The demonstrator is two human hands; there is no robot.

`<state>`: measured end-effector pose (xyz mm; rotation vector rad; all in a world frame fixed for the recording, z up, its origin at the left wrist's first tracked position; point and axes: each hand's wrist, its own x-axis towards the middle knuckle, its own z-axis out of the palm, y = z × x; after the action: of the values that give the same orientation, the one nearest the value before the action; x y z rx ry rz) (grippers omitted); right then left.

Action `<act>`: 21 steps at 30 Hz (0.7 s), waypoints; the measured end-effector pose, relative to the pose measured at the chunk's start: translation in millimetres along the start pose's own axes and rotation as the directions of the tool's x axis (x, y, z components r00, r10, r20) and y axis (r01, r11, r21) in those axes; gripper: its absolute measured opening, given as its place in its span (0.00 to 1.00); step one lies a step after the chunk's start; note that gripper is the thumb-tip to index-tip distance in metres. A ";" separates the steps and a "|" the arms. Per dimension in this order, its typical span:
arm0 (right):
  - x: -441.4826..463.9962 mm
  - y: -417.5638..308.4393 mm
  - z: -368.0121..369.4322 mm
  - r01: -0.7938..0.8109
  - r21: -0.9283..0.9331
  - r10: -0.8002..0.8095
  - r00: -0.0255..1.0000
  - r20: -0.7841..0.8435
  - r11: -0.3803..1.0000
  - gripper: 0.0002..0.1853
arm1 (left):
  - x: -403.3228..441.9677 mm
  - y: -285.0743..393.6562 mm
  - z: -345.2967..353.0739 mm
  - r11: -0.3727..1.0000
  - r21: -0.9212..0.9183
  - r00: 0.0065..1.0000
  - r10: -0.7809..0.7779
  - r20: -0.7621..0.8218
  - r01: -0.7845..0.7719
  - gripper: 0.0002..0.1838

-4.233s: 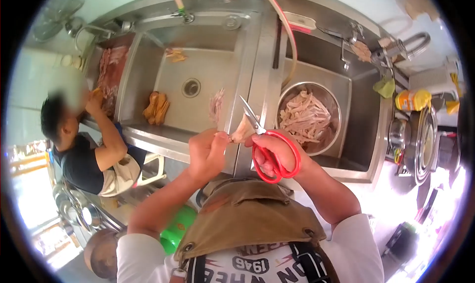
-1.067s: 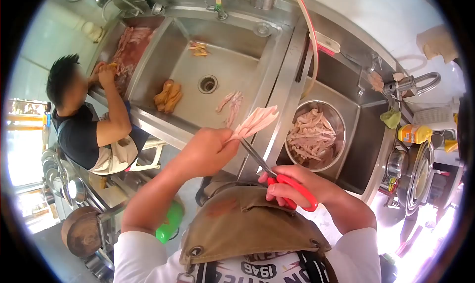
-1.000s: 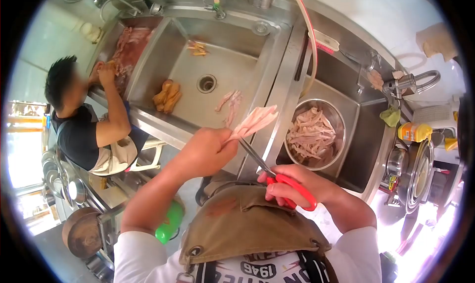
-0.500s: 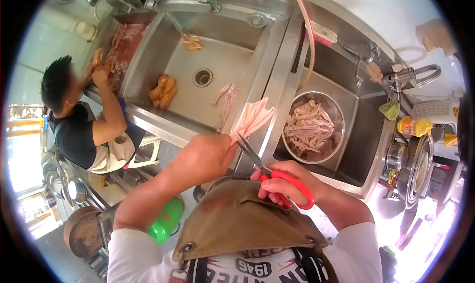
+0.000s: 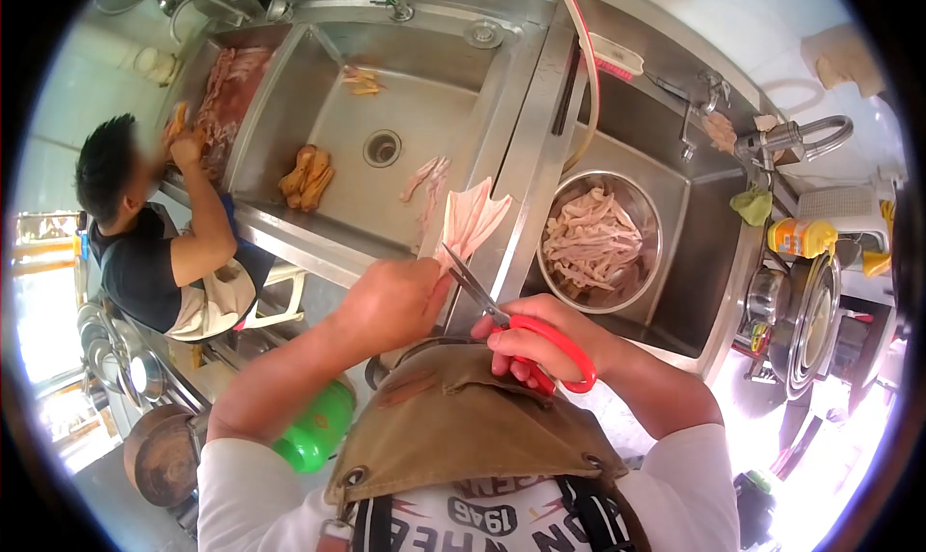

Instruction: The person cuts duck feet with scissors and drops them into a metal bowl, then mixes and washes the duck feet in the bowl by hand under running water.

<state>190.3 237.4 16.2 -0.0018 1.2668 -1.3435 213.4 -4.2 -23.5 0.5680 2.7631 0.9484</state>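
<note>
My left hand (image 5: 398,296) is closed round the lower end of a pale webbed duck foot (image 5: 473,216), whose web fans out up and to the right. In my right hand (image 5: 550,335) is a pair of scissors with red handles (image 5: 558,345). Its metal blades point up and left, against the duck foot just beside my left fingers. To the right of the foot, a round steel bowl (image 5: 654,274) holds a pile of pale duck feet (image 5: 588,239). A few pale pieces (image 5: 424,181) lie on the sink floor beyond my left hand.
The large sink (image 5: 338,128) holds a yellowish clump (image 5: 307,178) and smaller yellow pieces (image 5: 361,80) near its drain (image 5: 382,148). At left a co-worker (image 5: 164,253) handles something yellowish over another basin (image 5: 231,89). A hose (image 5: 590,80) hangs over the right sink (image 5: 690,282); a tap (image 5: 786,142) stands behind.
The whole view has shifted slightly. The duck foot's web now stands more upright, and the scissors' blades lie closer to my left fingers. Both hands keep their hold.
</note>
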 end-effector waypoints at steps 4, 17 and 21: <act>2.4 0.8 -6.1 0.000 -0.040 0.001 1.000 0.027 0.999 0.22 | -0.2 -9.6 -4.6 0.998 0.050 0.993 0.044 0.107 -0.050 0.11; 3.9 7.7 -11.2 0.023 -0.057 -0.022 0.999 0.029 0.998 0.23 | 1.2 -5.5 -1.3 0.998 0.038 0.982 0.044 0.182 -0.052 0.12; 6.3 2.1 -13.3 -0.047 -0.070 0.049 0.998 0.039 0.996 0.22 | 0.7 -6.7 -0.8 0.998 0.034 0.968 0.039 0.249 -0.049 0.12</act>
<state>181.2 242.2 5.4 -0.0466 1.2704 -1.2522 210.5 -9.2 -27.1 0.7052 2.5597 0.7732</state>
